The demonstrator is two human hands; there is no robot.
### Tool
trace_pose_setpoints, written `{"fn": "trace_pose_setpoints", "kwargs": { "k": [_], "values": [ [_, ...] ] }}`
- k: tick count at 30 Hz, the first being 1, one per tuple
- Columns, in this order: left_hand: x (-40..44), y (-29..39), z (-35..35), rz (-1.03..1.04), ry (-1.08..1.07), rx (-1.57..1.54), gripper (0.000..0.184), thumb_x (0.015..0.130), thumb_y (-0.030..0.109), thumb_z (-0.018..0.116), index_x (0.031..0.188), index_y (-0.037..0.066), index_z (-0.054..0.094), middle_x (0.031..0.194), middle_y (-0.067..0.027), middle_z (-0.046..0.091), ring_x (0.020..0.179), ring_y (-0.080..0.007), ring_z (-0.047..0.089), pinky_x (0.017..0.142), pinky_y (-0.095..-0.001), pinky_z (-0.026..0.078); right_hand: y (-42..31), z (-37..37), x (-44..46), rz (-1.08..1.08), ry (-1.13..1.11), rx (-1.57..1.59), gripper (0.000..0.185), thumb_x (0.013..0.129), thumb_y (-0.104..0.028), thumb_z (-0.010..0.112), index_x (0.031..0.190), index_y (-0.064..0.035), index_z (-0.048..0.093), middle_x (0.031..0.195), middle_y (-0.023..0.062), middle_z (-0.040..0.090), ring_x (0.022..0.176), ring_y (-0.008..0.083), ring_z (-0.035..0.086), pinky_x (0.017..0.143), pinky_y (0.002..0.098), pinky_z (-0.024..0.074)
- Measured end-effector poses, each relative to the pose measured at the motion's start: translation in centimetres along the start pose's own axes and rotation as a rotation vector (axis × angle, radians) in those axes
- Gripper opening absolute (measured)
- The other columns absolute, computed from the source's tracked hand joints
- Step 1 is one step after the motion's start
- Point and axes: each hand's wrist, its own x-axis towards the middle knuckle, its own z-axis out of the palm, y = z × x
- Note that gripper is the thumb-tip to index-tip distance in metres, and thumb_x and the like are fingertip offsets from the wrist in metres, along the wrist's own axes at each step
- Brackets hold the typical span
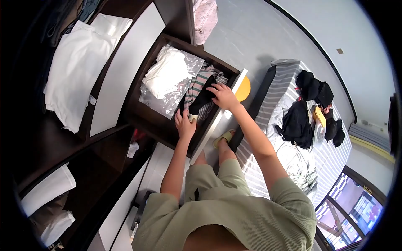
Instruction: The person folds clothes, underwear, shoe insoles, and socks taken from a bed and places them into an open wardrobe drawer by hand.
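A dark drawer [135,96] with a white front is pulled out ahead of me. Inside, a folded black garment [203,98] lies on striped clothes [196,86] in pink, green and white. My right hand [225,97] rests its spread fingertips on the garment's right side, near the drawer front. At the near end, my left hand [184,124] has its fingers apart, touching the clothes beside a small cream-coloured patch [193,117]. White clothing in a clear plastic bag [166,75] fills the drawer's left part.
White trousers [77,69] lie on a wardrobe shelf to the left. Right of the drawer are a round yellow object [243,88] and a bed [279,85] with striped bedding, holding black clothes [297,123] and caps [314,88]. A pink bag [205,21] stands beyond.
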Motion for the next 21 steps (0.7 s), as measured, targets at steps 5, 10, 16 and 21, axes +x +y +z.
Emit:
{"fn": "trace_pose_setpoints", "kwargs": {
  "k": [5, 10, 16, 21],
  "values": [
    [1.1, 2.7, -1.5, 0.180, 0.021, -0.195, 0.038, 0.074, 0.008, 0.058, 0.111, 0.010, 0.049, 0.120, -0.0154, 0.044, 0.114, -0.0341, 0.038, 0.095, -0.0407, 0.031, -0.6, -1.3, -1.6, 0.010, 0.154, 0.069, 0.043, 0.070, -0.013, 0.059, 0.112, -0.0158, 0.054, 0.116, 0.0076, 0.051, 0.113, 0.0292, 0.043, 0.095, 0.0390, 0.0359],
    [1.1, 7.0, -3.3, 0.255, 0.023, -0.294, 0.028, 0.071, 0.002, 0.054, 0.099, 0.007, 0.053, 0.108, -0.0121, 0.052, 0.105, -0.0308, 0.046, 0.093, -0.0390, 0.033, -0.1, -3.3, -4.3, 0.035, 0.311, 0.168, 0.035, 0.069, -0.010, 0.057, 0.105, -0.0106, 0.057, 0.106, 0.0081, 0.056, 0.106, 0.0278, 0.047, 0.092, 0.0377, 0.0385],
    [0.5, 12.2, -2.9, 0.405, -0.034, -0.225, 0.027, 0.072, 0.003, 0.053, 0.099, 0.007, 0.055, 0.106, -0.0111, 0.054, 0.103, -0.0293, 0.048, 0.090, -0.0379, 0.036, 2.4, -5.3, -9.1, 0.178, 0.439, 0.338, 0.031, 0.072, -0.007, 0.056, 0.103, -0.0082, 0.057, 0.102, 0.0108, 0.057, 0.101, 0.0298, 0.049, 0.088, 0.0377, 0.0396],
    [-0.7, 16.6, -0.4, 0.570, -0.113, -0.214, 0.026, 0.072, 0.003, 0.052, 0.098, 0.007, 0.055, 0.104, -0.0101, 0.054, 0.101, -0.0292, 0.049, 0.088, -0.0376, 0.038, 5.1, -5.3, -13.5, 0.311, 0.456, 0.436, 0.032, 0.073, -0.008, 0.056, 0.105, -0.0086, 0.056, 0.103, 0.0119, 0.057, 0.100, 0.0304, 0.051, 0.087, 0.0374, 0.0403]
  ]
}}
